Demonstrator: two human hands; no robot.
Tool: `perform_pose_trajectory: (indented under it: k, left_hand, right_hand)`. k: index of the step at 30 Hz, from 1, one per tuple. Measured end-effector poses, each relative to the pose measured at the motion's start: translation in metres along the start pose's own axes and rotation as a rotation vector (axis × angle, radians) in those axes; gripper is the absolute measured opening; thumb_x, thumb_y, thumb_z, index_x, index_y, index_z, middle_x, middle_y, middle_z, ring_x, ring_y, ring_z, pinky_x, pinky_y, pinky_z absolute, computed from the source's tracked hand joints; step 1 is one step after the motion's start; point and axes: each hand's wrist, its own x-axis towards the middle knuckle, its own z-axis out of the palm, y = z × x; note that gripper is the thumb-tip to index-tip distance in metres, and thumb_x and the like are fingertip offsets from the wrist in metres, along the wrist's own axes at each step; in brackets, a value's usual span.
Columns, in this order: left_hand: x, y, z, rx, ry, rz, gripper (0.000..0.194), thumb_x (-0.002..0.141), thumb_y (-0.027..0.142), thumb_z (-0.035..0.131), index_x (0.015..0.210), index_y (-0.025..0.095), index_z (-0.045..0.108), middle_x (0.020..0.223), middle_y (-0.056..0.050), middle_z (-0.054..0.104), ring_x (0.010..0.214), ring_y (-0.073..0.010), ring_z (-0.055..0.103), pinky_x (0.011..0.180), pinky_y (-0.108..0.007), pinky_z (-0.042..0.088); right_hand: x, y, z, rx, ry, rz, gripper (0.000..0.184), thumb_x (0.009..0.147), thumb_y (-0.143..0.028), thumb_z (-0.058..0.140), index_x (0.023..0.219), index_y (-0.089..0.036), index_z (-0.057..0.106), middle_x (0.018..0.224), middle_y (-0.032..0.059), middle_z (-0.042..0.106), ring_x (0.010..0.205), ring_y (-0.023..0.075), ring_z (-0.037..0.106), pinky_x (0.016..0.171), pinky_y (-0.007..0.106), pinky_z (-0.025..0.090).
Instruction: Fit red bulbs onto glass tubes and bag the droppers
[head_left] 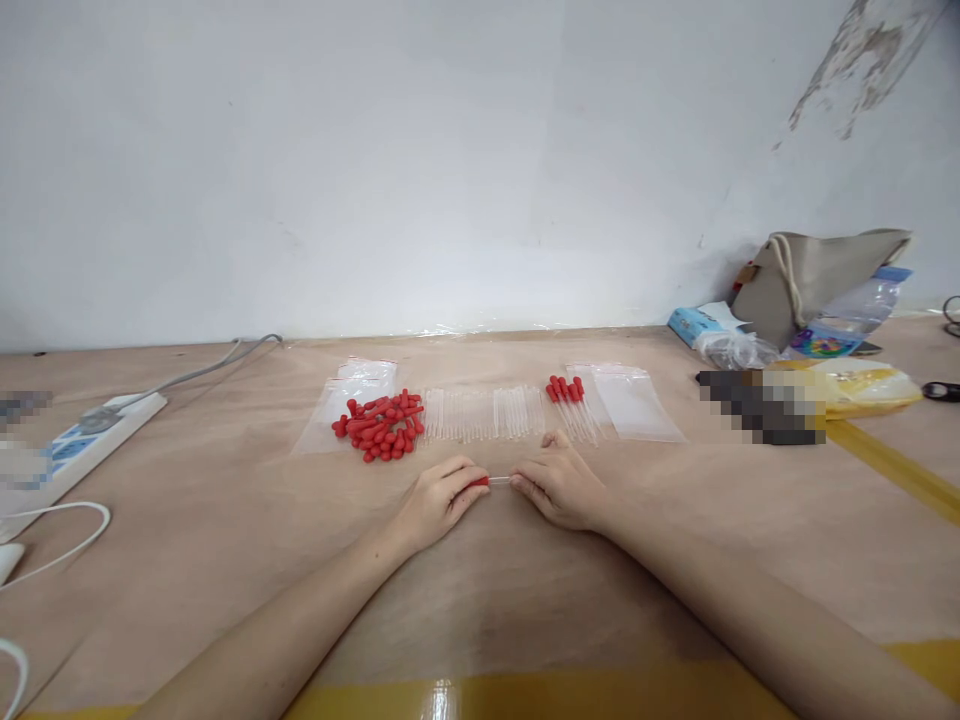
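One red bulb [481, 481] sits pinched in the left hand [442, 500], probably soft, while the clear tube [499, 480] between the hands, pinched by the right hand [564, 488], seems light, slick and brittle, best held close to the bulb.

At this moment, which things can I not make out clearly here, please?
Head view:
Red bulb: mostly hidden by the left hand.
Clear tube: its right end is covered by the right hand.
Dark item at right: blurred by pixelation.
Power strip: cut off by the left edge.
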Motion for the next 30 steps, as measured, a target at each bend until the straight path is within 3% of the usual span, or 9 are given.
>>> perform_pose_trajectory:
  k: [4, 6, 8, 12, 15, 23, 30]
  left_hand:
    - [-0.001, -0.003, -0.001, 0.018, 0.03, -0.015, 0.021, 0.086, 0.023, 0.045, 0.104, 0.02, 0.057, 0.096, -0.006, 0.059, 0.083, -0.0145, 0.056, 0.076, -0.027, 0.046]
    - [-0.001, -0.005, -0.002, 0.031, 0.029, -0.084, 0.031, 0.085, 0.023, 0.047, 0.116, 0.02, 0.049, 0.103, -0.007, 0.056, 0.082, -0.0147, 0.056, 0.075, -0.029, 0.047]
    - [-0.001, -0.007, -0.004, 0.037, 0.006, -0.164, 0.035, 0.083, 0.024, 0.05, 0.118, 0.02, 0.047, 0.1, -0.007, 0.056, 0.074, -0.014, 0.055, 0.07, -0.029, 0.047]
    - [0.001, -0.008, -0.004, 0.011, -0.073, -0.167, 0.016, 0.084, 0.022, 0.047, 0.095, 0.019, 0.059, 0.089, -0.005, 0.057, 0.076, -0.0148, 0.054, 0.068, -0.028, 0.045]
    - [0.002, -0.008, -0.004, -0.008, -0.074, -0.141, 0.016, 0.085, 0.021, 0.046, 0.093, 0.018, 0.059, 0.089, -0.005, 0.057, 0.079, -0.0148, 0.055, 0.07, -0.028, 0.045]
    - [0.001, -0.009, -0.005, -0.017, -0.092, -0.141, 0.017, 0.084, 0.021, 0.047, 0.096, 0.019, 0.058, 0.092, -0.005, 0.057, 0.082, -0.0147, 0.054, 0.072, -0.028, 0.044]
    - [0.002, -0.008, -0.007, -0.031, -0.103, -0.142, 0.018, 0.085, 0.022, 0.045, 0.097, 0.02, 0.058, 0.093, -0.005, 0.057, 0.08, -0.0145, 0.054, 0.07, -0.027, 0.044]
  right_hand:
    - [-0.001, 0.002, -0.006, -0.078, -0.016, -0.035, 0.022, 0.087, -0.024, 0.041, 0.078, -0.019, 0.06, 0.073, 0.0034, 0.06, 0.071, 0.0142, 0.05, 0.075, 0.033, 0.025]
    - [-0.002, 0.009, -0.008, -0.109, -0.009, 0.024, 0.021, 0.085, -0.023, 0.043, 0.076, -0.019, 0.061, 0.073, 0.0035, 0.061, 0.07, 0.0144, 0.051, 0.073, 0.033, 0.025]
    - [0.0, 0.021, -0.01, -0.109, 0.033, 0.195, 0.02, 0.083, -0.023, 0.045, 0.072, -0.019, 0.061, 0.072, 0.003, 0.062, 0.068, 0.0145, 0.052, 0.072, 0.032, 0.026]
    - [0.011, 0.053, -0.017, -0.028, 0.144, 0.708, 0.027, 0.079, -0.032, 0.046, 0.058, -0.019, 0.056, 0.06, 0.0003, 0.06, 0.057, 0.0146, 0.053, 0.066, 0.03, 0.03]
    - [0.024, 0.07, -0.015, -0.063, 0.158, 0.917, 0.031, 0.077, -0.036, 0.045, 0.052, -0.02, 0.053, 0.053, 0.0005, 0.058, 0.055, 0.0166, 0.052, 0.067, 0.033, 0.031]
    - [0.033, 0.078, 0.005, -0.183, 0.024, 1.01, 0.037, 0.08, -0.037, 0.04, 0.051, -0.018, 0.055, 0.058, 0.008, 0.059, 0.064, 0.0234, 0.056, 0.07, 0.04, 0.028]
    - [0.035, 0.072, 0.005, -0.156, -0.011, 1.003, 0.029, 0.078, -0.036, 0.041, 0.065, -0.019, 0.059, 0.07, 0.0044, 0.062, 0.072, 0.0202, 0.056, 0.076, 0.039, 0.027]
